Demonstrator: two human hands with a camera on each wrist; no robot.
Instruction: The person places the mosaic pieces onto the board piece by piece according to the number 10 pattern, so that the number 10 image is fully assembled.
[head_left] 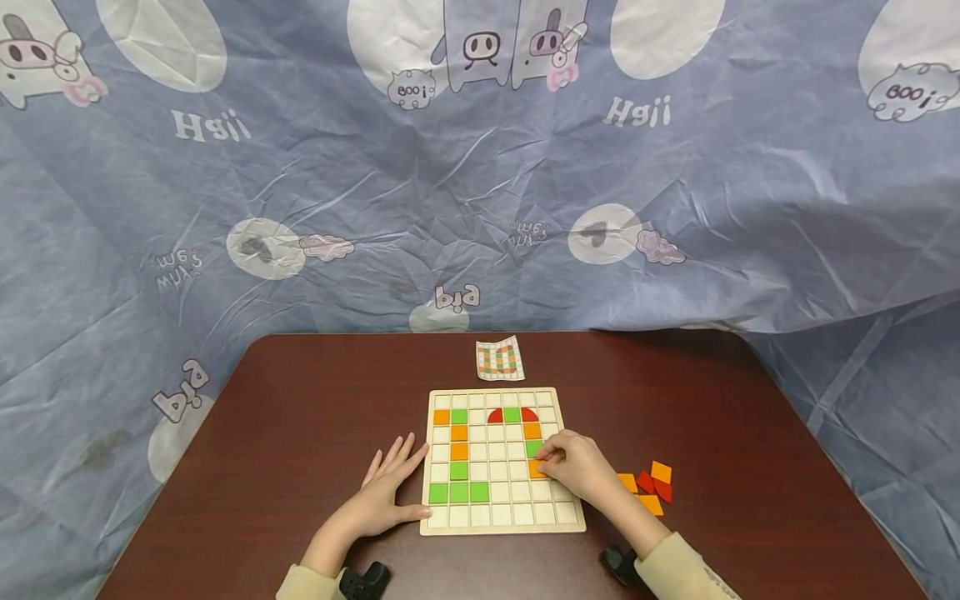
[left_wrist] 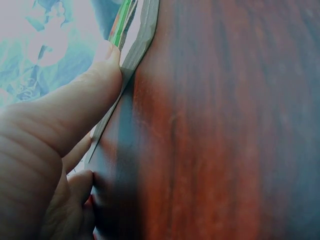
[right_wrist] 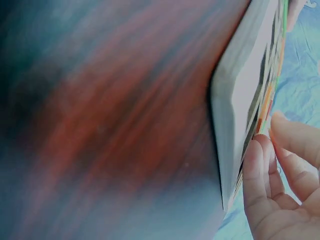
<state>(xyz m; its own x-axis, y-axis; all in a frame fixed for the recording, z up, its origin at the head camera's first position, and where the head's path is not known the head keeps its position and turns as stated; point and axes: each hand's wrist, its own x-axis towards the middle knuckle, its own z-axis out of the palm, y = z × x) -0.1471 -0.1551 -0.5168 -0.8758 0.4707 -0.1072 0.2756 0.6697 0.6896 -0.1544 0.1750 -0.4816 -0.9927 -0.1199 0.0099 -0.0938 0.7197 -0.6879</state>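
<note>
A pale wooden grid board (head_left: 500, 516) lies on the table with orange, green and red tiles in some of its cells. My left hand (head_left: 382, 496) rests at the board's left edge, fingers spread and thumb on the lower left rim; the left wrist view shows this thumb (left_wrist: 95, 85) against the edge. With curled fingers, my right hand (head_left: 577, 467) pinches an orange tile (head_left: 536, 469) at a cell in the right part, just below a green tile (head_left: 534, 449). The fingers partly cover that orange tile. Red quarter-round pieces (head_left: 529, 414) flank a green tile (head_left: 512, 414) near the top.
A small paper card (head_left: 500, 360) printed with a coloured grid lies behind the board. Loose orange tiles (head_left: 649, 504) and red pieces (head_left: 663, 490) are heaped on the dark table (head_left: 315, 400) right of the board, beside my right forearm. A patterned cloth (head_left: 480, 192) hangs behind.
</note>
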